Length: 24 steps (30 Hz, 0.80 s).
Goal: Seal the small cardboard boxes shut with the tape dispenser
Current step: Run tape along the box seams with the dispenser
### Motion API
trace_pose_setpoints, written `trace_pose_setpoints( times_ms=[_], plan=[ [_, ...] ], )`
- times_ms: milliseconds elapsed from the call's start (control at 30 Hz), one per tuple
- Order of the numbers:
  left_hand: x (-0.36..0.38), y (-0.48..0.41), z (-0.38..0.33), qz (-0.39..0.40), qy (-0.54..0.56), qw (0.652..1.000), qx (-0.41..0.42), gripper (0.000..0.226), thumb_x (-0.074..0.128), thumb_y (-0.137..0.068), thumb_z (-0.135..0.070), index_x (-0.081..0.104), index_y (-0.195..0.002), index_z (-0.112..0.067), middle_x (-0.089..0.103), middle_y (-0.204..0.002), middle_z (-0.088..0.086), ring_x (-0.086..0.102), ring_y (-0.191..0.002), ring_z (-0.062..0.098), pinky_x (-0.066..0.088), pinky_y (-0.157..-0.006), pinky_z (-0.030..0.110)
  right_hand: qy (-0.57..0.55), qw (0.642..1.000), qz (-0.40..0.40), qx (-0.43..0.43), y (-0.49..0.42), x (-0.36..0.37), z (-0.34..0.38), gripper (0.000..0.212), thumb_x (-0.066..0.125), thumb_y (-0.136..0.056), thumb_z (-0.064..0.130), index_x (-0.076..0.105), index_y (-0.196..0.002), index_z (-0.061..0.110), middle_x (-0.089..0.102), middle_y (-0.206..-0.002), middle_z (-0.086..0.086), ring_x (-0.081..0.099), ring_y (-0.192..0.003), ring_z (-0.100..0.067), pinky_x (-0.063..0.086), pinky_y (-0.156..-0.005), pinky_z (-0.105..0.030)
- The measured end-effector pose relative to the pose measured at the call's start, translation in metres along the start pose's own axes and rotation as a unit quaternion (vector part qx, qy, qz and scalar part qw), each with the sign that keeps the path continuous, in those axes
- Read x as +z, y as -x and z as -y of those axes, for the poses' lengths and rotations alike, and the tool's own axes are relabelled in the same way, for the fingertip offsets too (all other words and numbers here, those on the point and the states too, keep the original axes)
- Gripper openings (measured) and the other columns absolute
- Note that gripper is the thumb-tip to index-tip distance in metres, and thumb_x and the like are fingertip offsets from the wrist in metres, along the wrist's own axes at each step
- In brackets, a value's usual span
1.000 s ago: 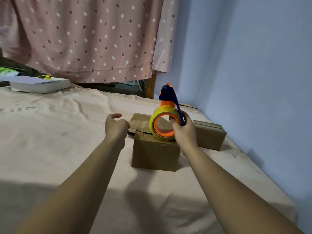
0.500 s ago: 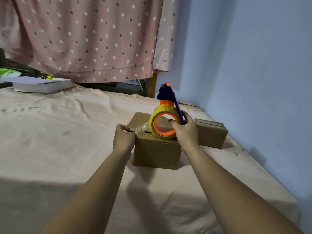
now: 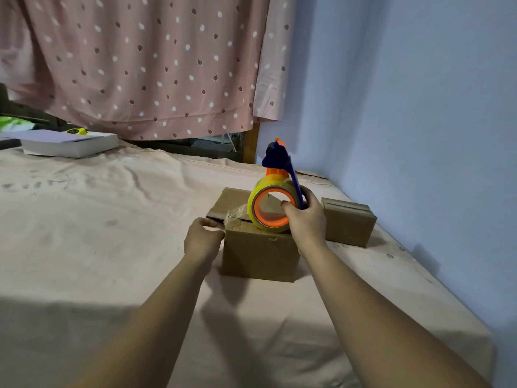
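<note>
A small cardboard box (image 3: pixel 258 252) stands on the pink sheet at the centre. On its top sits a tape dispenser (image 3: pixel 275 198) with a yellow roll, orange core and blue handle. My right hand (image 3: pixel 306 221) grips the dispenser at its right side, thumb inside the core. A strip of clear tape (image 3: pixel 237 214) runs left from the roll across the box top. My left hand (image 3: pixel 202 239) is at the box's upper left edge, fingers curled on the tape's end there. A second, lower cardboard box (image 3: pixel 348 222) lies just right of the first.
A white book-like block (image 3: pixel 70 142) with a yellow item (image 3: pixel 76 131) on it lies at the far left. A dotted pink curtain (image 3: pixel 145 63) hangs behind. A blue wall (image 3: pixel 419 107) closes the right side. The pink sheet (image 3: pixel 98 233) spreads widely to the left.
My left hand moved right from open space to the box's left edge and took the tape end. The dispenser stayed on the box top, with tape now stretched leftward.
</note>
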<state>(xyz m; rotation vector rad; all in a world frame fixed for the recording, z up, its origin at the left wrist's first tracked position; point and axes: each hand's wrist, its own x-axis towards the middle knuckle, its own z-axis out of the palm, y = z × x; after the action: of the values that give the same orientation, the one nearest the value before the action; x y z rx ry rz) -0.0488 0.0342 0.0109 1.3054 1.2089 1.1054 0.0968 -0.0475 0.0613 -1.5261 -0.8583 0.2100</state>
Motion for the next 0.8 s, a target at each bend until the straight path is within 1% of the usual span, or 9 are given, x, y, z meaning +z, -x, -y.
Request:
trace_pose_setpoints(
  times_ms=[100, 167, 267, 333, 467, 500, 600, 667, 800],
  plan=[
    [0.003, 0.019, -0.003, -0.078, 0.031, 0.99, 0.116, 0.024, 0.045, -0.096, -0.012, 0.062, -0.112, -0.015, 0.061, -0.103, -0.003, 0.056, -0.097, 0.016, 0.04, -0.079, 0.027, 0.002, 1.0, 0.001, 0.002, 0.0, 0.0, 0.0, 0.047, 0.064, -0.09, 0.024, 0.046, -0.134, 0.022, 0.053, -0.107, 0.009, 0.055, -0.096, -0.012, 0.052, -0.08, -0.026],
    [0.01, 0.031, -0.006, -0.049, 0.018, 0.986, 0.157, 0.032, 0.041, -0.101, -0.025, 0.06, -0.124, -0.014, 0.062, -0.116, -0.002, 0.054, -0.112, 0.018, 0.041, -0.087, 0.029, 0.003, 1.0, 0.0, 0.003, 0.0, -0.001, 0.001, 0.047, 0.064, -0.091, 0.024, 0.046, -0.134, 0.021, 0.054, -0.109, 0.008, 0.054, -0.095, -0.011, 0.05, -0.078, -0.024],
    [0.022, 0.037, 0.007, -0.015, -0.115, 0.973, 0.202, 0.053, 0.048, -0.097, -0.04, 0.042, -0.144, -0.016, 0.052, -0.139, 0.003, 0.048, -0.127, 0.022, 0.041, -0.104, 0.036, 0.005, 1.0, -0.003, 0.005, 0.002, -0.001, 0.001, 0.047, 0.063, -0.091, 0.023, 0.046, -0.134, 0.021, 0.058, -0.12, 0.002, 0.056, -0.098, -0.013, 0.05, -0.08, -0.025],
    [0.023, 0.035, 0.013, -0.016, -0.172, 0.962, 0.212, 0.065, 0.05, -0.094, -0.045, 0.031, -0.149, -0.018, 0.048, -0.143, 0.005, 0.046, -0.129, 0.024, 0.041, -0.104, 0.038, 0.008, 1.0, -0.004, 0.007, 0.003, -0.001, 0.001, 0.047, 0.063, -0.091, 0.022, 0.046, -0.134, 0.021, 0.059, -0.123, 0.0, 0.058, -0.102, -0.016, 0.051, -0.082, -0.026],
    [0.021, 0.024, 0.002, -0.012, -0.269, 0.936, 0.229, 0.074, 0.051, -0.09, -0.053, 0.028, -0.149, -0.014, 0.052, -0.139, 0.007, 0.051, -0.125, 0.026, 0.045, -0.098, 0.037, 0.014, 1.0, -0.008, 0.012, 0.001, 0.0, 0.001, 0.046, 0.063, -0.091, 0.021, 0.046, -0.134, 0.02, 0.059, -0.125, -0.002, 0.059, -0.106, -0.019, 0.052, -0.084, -0.028],
    [0.022, 0.02, -0.002, 0.001, -0.303, 0.921, 0.244, 0.082, 0.052, -0.087, -0.059, 0.024, -0.15, -0.014, 0.047, -0.144, 0.007, 0.048, -0.128, 0.025, 0.045, -0.098, 0.037, 0.013, 1.0, -0.008, 0.011, 0.001, 0.0, 0.0, 0.046, 0.063, -0.09, 0.021, 0.046, -0.133, 0.02, 0.059, -0.124, -0.002, 0.059, -0.105, -0.018, 0.052, -0.083, -0.027],
    [0.027, 0.011, -0.009, 0.066, -0.387, 0.876, 0.282, 0.108, 0.05, -0.073, -0.074, 0.007, -0.153, -0.016, 0.016, -0.159, 0.003, 0.023, -0.144, 0.021, 0.035, -0.111, 0.039, 0.008, 1.0, -0.004, 0.011, 0.001, -0.001, -0.001, 0.044, 0.063, -0.09, 0.02, 0.047, -0.132, 0.02, 0.06, -0.121, -0.001, 0.059, -0.102, -0.016, 0.051, -0.08, -0.024],
    [0.027, 0.01, -0.009, 0.082, -0.41, 0.858, 0.297, 0.118, 0.043, -0.063, -0.08, 0.004, -0.153, -0.015, 0.013, -0.16, 0.002, 0.018, -0.145, 0.019, 0.034, -0.112, 0.039, 0.01, 1.0, -0.002, 0.011, 0.0, 0.0, -0.001, 0.044, 0.063, -0.09, 0.02, 0.047, -0.13, 0.021, 0.059, -0.117, 0.002, 0.059, -0.103, -0.017, 0.052, -0.081, -0.025],
    [0.023, 0.012, -0.007, 0.062, -0.45, 0.838, 0.302, 0.122, 0.034, -0.056, -0.084, 0.007, -0.153, -0.015, 0.014, -0.16, 0.0, 0.019, -0.145, 0.018, 0.04, -0.107, 0.041, 0.022, 0.999, 0.024, 0.016, -0.005, -0.001, 0.005, 0.045, 0.064, -0.089, 0.019, 0.046, -0.13, 0.022, 0.055, -0.112, 0.005, 0.056, -0.095, -0.014, 0.048, -0.066, -0.015]
  ],
)
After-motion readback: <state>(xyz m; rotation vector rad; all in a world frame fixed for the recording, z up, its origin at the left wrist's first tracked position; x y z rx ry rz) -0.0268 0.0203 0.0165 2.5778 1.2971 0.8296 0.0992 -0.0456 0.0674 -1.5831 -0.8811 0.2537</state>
